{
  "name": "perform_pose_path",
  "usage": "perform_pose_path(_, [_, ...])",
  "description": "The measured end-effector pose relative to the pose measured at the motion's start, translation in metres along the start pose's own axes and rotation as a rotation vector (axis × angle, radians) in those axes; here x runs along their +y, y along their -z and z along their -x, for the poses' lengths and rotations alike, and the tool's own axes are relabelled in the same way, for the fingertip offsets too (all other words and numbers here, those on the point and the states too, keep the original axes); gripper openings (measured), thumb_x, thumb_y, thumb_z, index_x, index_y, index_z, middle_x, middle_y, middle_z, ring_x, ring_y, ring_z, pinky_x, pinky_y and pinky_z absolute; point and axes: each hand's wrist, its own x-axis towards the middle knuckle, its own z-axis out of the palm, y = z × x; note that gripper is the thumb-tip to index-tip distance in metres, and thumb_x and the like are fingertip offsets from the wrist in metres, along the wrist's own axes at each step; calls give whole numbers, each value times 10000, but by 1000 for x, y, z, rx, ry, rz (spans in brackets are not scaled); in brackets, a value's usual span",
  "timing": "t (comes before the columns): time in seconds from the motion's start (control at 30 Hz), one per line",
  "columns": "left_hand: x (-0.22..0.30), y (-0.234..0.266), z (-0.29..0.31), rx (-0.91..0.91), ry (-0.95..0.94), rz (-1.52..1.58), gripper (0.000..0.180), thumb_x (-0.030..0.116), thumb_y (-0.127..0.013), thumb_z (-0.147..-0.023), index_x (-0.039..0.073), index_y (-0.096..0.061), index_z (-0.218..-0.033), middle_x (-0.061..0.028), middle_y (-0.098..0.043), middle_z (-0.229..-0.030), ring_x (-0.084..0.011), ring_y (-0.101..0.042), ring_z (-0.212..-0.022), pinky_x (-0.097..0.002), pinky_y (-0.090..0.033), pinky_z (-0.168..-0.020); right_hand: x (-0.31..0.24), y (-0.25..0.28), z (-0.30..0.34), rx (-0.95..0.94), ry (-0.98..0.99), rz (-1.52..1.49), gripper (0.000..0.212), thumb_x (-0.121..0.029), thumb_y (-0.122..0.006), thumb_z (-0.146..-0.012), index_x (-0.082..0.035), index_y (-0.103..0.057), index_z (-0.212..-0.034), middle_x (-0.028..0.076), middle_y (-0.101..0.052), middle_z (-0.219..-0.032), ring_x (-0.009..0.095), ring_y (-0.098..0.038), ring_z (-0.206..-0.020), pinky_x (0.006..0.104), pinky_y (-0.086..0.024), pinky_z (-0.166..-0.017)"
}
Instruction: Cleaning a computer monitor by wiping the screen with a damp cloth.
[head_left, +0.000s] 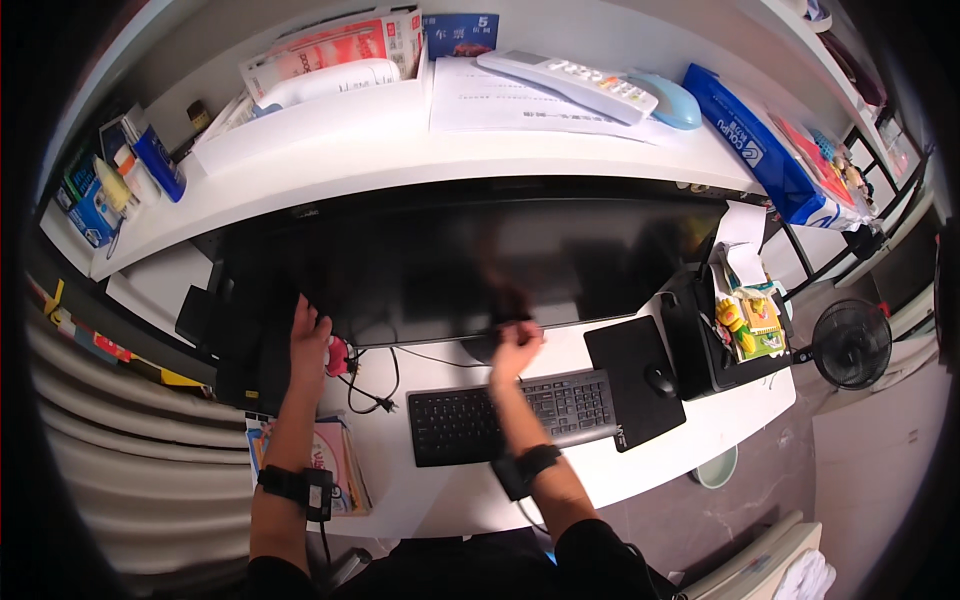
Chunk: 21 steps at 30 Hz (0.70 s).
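A wide black monitor (pixel 420 270) stands across the desk under a white shelf. My left hand (pixel 308 340) is by the monitor's lower left part, fingers stretched upward and thumb apart; whether it touches the monitor I cannot tell. In front of the screen's lower edge, near the middle, is my right hand (pixel 517 348). Its fingers are curled and slightly blurred, and what they hold, if anything, is hidden. A black keyboard (pixel 455 425) lies under my right forearm. Beside my left hand are a pink item (pixel 340 357) and loose black cables (pixel 375 403).
A black mouse (pixel 660 380) rests on a dark mouse pad (pixel 630 365). To its right stands a black box-shaped unit (pixel 695 335) with small colourful things on top. The shelf (pixel 330 175) overhead bears a white remote (pixel 570 82) and papers. Books (pixel 335 460) lie at the desk's left.
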Motion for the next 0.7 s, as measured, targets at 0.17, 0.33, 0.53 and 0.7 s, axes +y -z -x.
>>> perform_pose_path(0.17, [9,17,6,22,45,6,608,76,-483,-840,177,-231,-1384,-80,-295,-1379,-178,-318,-1222,-350,-262,-967,-63,-32,113,-762,-347,2,271,-4,-634,-755,-54,-528,-999,29,-560,-901,120,-515,-878,245,-413,-796])
perform_pose_path(0.33, [8,33,9,-26,2,150,629,22,-385,-787,181,-246,-1380,-94,-243,-1423,-251,-246,-1293,-386,-211,-1002,-92,-1,108,-830,-453,-17,266,-2,-615,-775,-59,-548,-1026,25,-573,-960,121,-525,-903,237,-411,-826])
perform_pose_path(0.53, [-3,51,-1,9,63,329,730,-34,-324,-679,184,-263,-1373,-95,-248,-1422,-284,-202,-1314,-478,-141,-1020,-107,63,77,-619,-499,94,278,-27,-644,-749,-50,-565,-1014,41,-582,-981,140,-525,-938,259,-400,-846])
perform_pose_path(0.7, [-6,46,-15,173,276,674,689,-40,-332,-662,125,-294,-1329,-108,-288,-1388,-322,-157,-1321,-559,-65,-1030,-113,107,49,-323,-601,-197,256,0,-596,-776,-35,-532,-1021,48,-572,-992,151,-528,-919,274,-407,-843])
